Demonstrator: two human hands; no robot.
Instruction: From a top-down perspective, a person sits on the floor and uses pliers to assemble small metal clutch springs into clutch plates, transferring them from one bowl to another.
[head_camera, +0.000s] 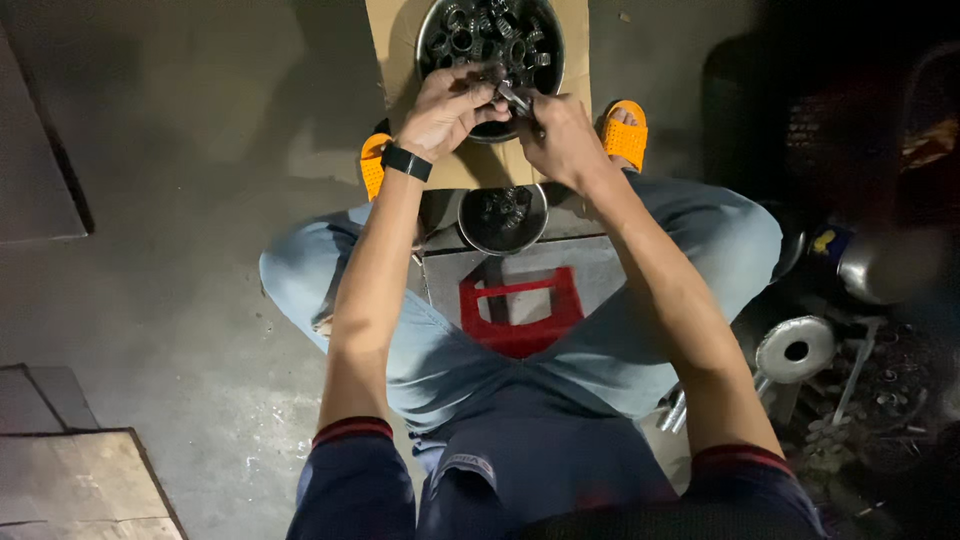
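Squatting over a low red plastic stool (520, 315), the person has both hands brought together above a round metal pan full of small dark metal rings (490, 40), which sits on a flat piece of brown cardboard (390, 40) laid on the grey concrete floor. The left hand (450, 110), with a black band at the wrist (406, 161), is curled shut around a small dark metal part (490, 82), fingers bent over it. The right hand (560, 135) is closed too, pinching a short silvery metal piece (515, 98) that meets the left hand's part just over the near rim of the pan. Between the knees stands a smaller round metal bowl (503, 218) holding a few more dark rings. Orange slotted sandals (625, 135) flank the cardboard on either side. Off to the person's right, a round silvery metal disc with a hole (795, 348) lies among dim clutter.
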